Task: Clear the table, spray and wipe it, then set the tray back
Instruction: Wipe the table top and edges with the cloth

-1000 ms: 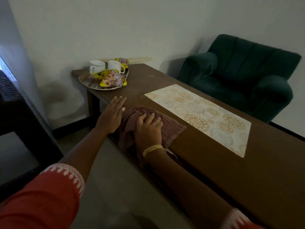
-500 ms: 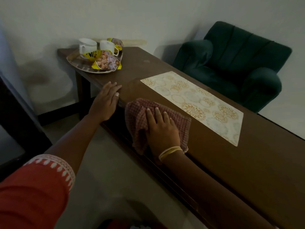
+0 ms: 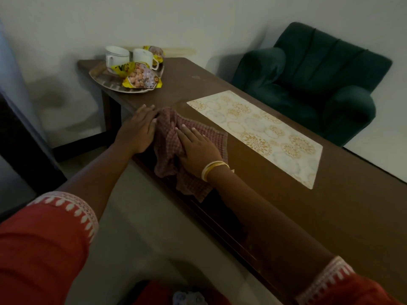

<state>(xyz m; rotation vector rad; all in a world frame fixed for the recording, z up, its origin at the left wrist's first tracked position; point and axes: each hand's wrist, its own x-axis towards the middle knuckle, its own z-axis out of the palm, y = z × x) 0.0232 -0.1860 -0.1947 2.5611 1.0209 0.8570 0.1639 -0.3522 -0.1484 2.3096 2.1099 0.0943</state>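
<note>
Cloth: my checked wiping cloth (image 3: 193, 139) lies at the bench (image 3: 275, 205) near edge, just beside the floral mat (image 3: 259, 133), part hanging over; soft and limp, best pressed flat
Right hand (image 3: 198, 148): fingers straight, pressing on the cloth
Left hand (image 3: 138, 128): flat, touching the cloth's edge
Steel tray (image 3: 110, 81): well beyond the mat, with cups; likely heavy and rattly, so I'd take both rims

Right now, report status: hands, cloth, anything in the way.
Right hand flat on cloth; left hand flat at table edge. Tray and placemat ahead.
</note>
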